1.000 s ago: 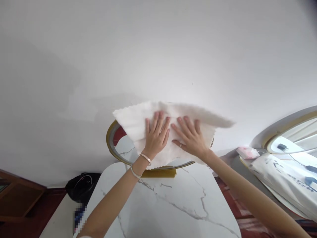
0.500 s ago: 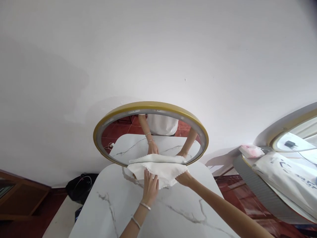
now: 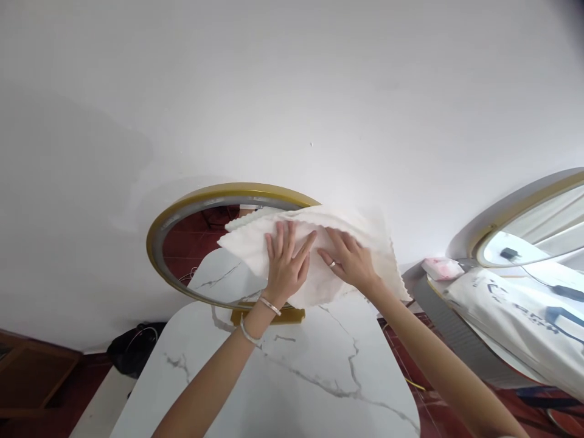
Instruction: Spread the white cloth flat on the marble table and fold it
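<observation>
A white cloth [image 3: 314,286] with scalloped edges lies spread against a round gold-framed mirror [image 3: 205,197], covering its right part. On the cloth's left half rests my left hand [image 3: 285,264], flat, fingers spread and pointing up. My right hand [image 3: 349,258], a ring on one finger, presses on the cloth just to the right, its thumb apart from its fingers. The cloth's right side hangs past the frame. Below the mirror shows a gold base [image 3: 292,316], partly behind my left wrist.
The mirror stands on a white marble-patterned table [image 3: 310,389] against a white wall [image 3: 292,91]. At right, another table holds a second mirror [image 3: 538,207], a pink-and-white packet [image 3: 442,268] and a printed white fabric [image 3: 506,316]. A black bag [image 3: 134,350] sits at lower left.
The cloth has gone from the mirror's lower edge up onto its glass and right side, opening out wider. Both hands have moved up with it. The view has shifted slightly right.
</observation>
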Available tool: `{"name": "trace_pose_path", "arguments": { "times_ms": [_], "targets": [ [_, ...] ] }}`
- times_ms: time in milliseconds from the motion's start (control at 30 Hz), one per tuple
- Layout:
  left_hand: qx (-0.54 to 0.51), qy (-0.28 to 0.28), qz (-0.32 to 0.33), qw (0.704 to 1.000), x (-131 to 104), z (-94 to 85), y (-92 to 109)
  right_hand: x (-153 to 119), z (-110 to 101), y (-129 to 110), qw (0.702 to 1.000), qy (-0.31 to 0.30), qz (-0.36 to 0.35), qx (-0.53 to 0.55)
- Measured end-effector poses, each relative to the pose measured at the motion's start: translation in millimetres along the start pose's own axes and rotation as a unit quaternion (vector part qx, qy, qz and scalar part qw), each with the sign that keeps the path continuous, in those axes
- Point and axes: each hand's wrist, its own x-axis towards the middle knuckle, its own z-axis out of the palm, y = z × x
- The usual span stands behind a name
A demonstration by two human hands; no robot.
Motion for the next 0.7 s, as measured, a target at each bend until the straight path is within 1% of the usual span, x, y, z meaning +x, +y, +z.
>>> {"name": "trace_pose_path", "arguments": {
  "times_ms": [33,67,133,167,233,300,333,367,400,433,500,533,567,600,633,667,700],
  "targets": [
    [0.004,-0.012,0.010,1.000,-1,2.7,4,-6,0,1,1.000,0.003,0.011,0.004],
    [0.007,-0.030,0.017,0.999,-6,6.4,9,-16,2,2,0.999,0.003,0.030,0.014],
    [0.006,-0.086,0.024,0.996,-31,16.1,17,-47,11,4,0.994,-0.018,0.095,0.058],
    [0.002,-0.118,0.022,0.993,-49,21.5,21,-67,18,4,0.986,-0.040,0.136,0.092],
    [-0.010,-0.177,0.004,0.984,-92,31.8,30,-110,31,3,0.957,-0.093,0.213,0.176],
    [-0.026,-0.229,-0.035,0.972,-140,39.6,37,-152,41,-2,0.910,-0.137,0.276,0.276],
    [-0.038,-0.251,-0.060,0.965,-163,42.0,41,-171,45,-7,0.878,-0.150,0.313,0.329],
    [-0.053,-0.269,-0.090,0.957,-184,43.1,45,-187,47,-13,0.838,-0.152,0.357,0.383],
    [-0.072,-0.284,-0.125,0.948,-204,43.0,49,-201,49,-20,0.787,-0.141,0.409,0.440],
    [-0.094,-0.292,-0.165,0.937,-220,41.7,53,-213,50,-27,0.724,-0.117,0.464,0.497],
    [-0.147,-0.283,-0.270,0.909,-241,36.2,60,-228,53,-39,0.583,-0.048,0.559,0.587],
    [-0.182,-0.265,-0.335,0.886,-246,32.6,62,-232,55,-44,0.524,-0.018,0.590,0.614],
    [-0.223,-0.235,-0.420,0.848,-249,29.0,63,-234,57,-47,0.482,0.002,0.613,0.626],
    [-0.263,-0.197,-0.516,0.791,-249,25.6,62,-234,60,-48,0.459,0.012,0.630,0.626],
    [-0.295,-0.158,-0.608,0.720,-247,22.6,58,-233,64,-48,0.454,0.019,0.645,0.615],
    [-0.315,-0.126,-0.685,0.644,-244,20.3,53,-232,67,-46,0.458,0.025,0.659,0.597],
    [-0.323,-0.104,-0.744,0.576,-241,18.5,46,-229,71,-42,0.464,0.032,0.672,0.576]
  ]
}}
